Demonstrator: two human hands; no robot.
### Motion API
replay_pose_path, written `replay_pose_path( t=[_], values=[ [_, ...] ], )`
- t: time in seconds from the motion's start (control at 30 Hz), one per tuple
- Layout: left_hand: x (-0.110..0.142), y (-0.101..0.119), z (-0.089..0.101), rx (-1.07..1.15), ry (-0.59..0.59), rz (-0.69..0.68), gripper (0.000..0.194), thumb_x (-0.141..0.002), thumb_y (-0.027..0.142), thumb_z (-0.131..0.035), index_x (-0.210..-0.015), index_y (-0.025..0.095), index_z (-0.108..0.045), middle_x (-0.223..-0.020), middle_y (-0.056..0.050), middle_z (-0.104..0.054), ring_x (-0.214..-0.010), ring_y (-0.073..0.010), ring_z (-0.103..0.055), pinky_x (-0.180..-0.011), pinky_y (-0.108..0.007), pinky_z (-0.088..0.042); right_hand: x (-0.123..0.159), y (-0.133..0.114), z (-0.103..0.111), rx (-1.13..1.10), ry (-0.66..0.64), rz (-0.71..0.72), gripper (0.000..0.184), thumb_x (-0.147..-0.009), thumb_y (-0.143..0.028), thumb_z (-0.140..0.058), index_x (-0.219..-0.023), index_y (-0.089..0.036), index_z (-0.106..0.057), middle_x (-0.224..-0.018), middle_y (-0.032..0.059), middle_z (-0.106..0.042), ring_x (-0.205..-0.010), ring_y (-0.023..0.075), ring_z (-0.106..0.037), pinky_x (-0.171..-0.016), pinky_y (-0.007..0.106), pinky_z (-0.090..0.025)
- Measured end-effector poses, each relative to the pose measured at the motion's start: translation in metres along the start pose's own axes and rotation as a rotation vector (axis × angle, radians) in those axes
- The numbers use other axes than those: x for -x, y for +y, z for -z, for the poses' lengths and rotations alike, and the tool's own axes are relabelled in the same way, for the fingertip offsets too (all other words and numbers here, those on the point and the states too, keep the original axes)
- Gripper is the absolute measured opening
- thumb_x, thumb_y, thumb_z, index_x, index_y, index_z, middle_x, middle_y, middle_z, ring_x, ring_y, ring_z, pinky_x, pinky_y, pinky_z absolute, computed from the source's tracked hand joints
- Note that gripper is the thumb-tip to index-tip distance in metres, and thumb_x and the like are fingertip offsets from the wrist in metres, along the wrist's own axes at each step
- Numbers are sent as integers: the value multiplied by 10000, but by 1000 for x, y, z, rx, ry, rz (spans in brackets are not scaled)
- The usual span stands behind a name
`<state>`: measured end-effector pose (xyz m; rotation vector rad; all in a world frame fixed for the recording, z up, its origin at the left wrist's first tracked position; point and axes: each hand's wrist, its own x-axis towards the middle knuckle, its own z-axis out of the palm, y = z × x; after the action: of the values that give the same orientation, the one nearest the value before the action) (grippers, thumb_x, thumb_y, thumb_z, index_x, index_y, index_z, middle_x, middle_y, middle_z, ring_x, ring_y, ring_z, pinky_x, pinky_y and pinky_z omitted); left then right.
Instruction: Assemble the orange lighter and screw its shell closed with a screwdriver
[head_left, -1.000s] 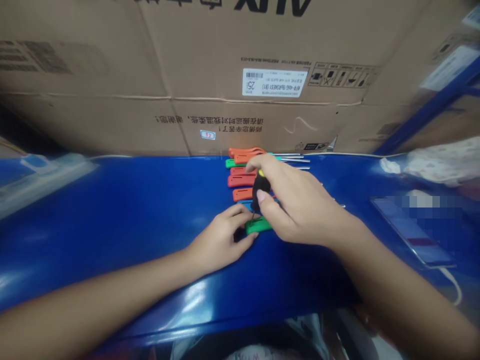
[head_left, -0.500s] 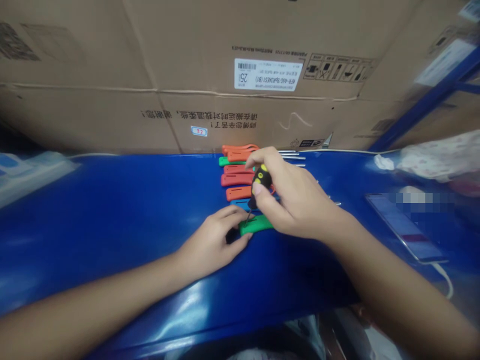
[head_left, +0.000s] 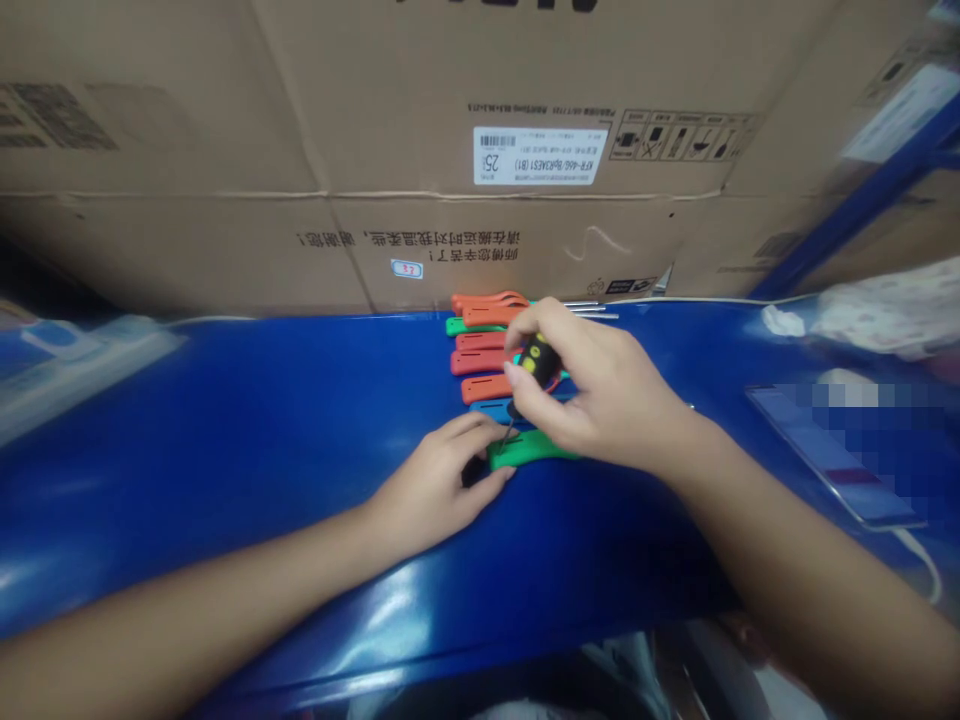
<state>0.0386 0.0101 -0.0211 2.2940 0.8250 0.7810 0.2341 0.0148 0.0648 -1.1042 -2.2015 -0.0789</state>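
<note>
My right hand (head_left: 600, 400) is closed round a short black screwdriver with yellow marks (head_left: 537, 360), held nearly upright. Its thin tip meets the left end of a green plastic handle (head_left: 525, 450) lying on the blue surface (head_left: 225, 420). My left hand (head_left: 439, 485) rests on the surface with thumb and fingers pinching that same end of the green handle. Just behind lies a row of similar handles, orange (head_left: 480, 362), green (head_left: 469, 326) and blue (head_left: 491, 408), with thin metal shafts (head_left: 592, 310) pointing right.
A large cardboard box (head_left: 450, 150) stands along the back edge of the blue surface. A phone (head_left: 832, 450) with a white cable lies at the right. Pale cloth (head_left: 885, 310) sits at the far right, and a clear plastic bag (head_left: 67, 360) at the left.
My right hand has turned the screwdriver between its fingers, so the yellow marks now face a different way. My left hand and the green handle stay where they were.
</note>
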Motion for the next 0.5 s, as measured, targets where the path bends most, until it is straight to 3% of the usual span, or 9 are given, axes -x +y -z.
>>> replay_pose_path(
  t=[0.07,0.2,0.33,0.43,0.5],
  values=[
    [0,0,0,-11,22,-4,163,-891,152,-643,-1052,177,-634,-967,-34,-655,-845,-156,-621,-770,-276,-523,0,-1,1,-2,-21,42,188,-886,-294,-518,-1047,-200,-545,-914,33,-691,-724,165,-629,-627,268,-423],
    [0,1,-1,-35,51,4,133,-879,175,-662,-996,179,-600,-896,-10,-640,-780,-145,-607,-721,-260,-506,1,-2,3,15,65,59,109,-868,-313,-569,-882,-206,-558,-779,9,-664,-680,164,-617,-614,271,-412],
    [0,1,0,-29,65,27,131,-865,177,-671,-960,183,-582,-858,4,-633,-745,-137,-601,-694,-250,-498,0,-3,3,-16,2,62,222,-864,-275,-520,-1063,-190,-567,-917,40,-697,-722,174,-626,-645,280,-439],
    [0,1,0,-22,74,27,135,-852,164,-677,-943,184,-579,-854,10,-637,-742,-131,-606,-692,-243,-498,0,-3,3,17,28,8,182,-876,-373,-576,-934,-200,-573,-801,21,-682,-675,171,-620,-609,272,-422],
    [0,1,0,-21,61,39,123,-858,169,-672,-944,187,-586,-847,13,-633,-743,-131,-604,-698,-245,-498,0,-2,3,3,3,-9,168,-900,-327,-535,-1000,-197,-572,-836,28,-693,-676,169,-624,-613,270,-428]
  ],
)
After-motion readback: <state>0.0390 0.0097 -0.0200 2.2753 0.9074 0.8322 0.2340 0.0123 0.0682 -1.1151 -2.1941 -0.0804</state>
